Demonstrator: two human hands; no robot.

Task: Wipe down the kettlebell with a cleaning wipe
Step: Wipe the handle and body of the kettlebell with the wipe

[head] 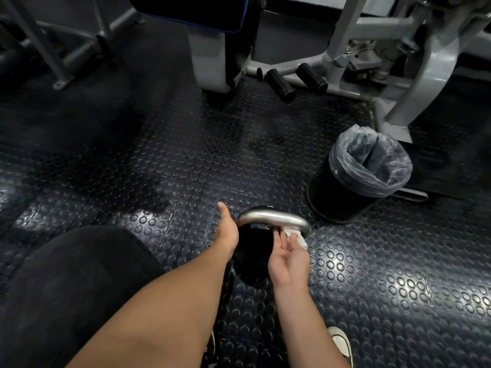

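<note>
Between the left hand (228, 229) and right hand (288, 257) the kettlebell (253, 254) has a black body and a dull silver handle. The wipe (297, 236) pinched at the right hand's fingers is white. Under both hands the floor mat (372, 274) is dark grey-black, embossed with raised circles. Beyond the right hand, a black bin (337, 192) carries a translucent grey liner.

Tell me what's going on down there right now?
A person crouches over a black kettlebell on the studded rubber floor. The left hand steadies it beside the silver handle, thumb out. The right hand presses a white cleaning wipe against the handle's right end. A lined trash bin stands just beyond, to the right.
</note>
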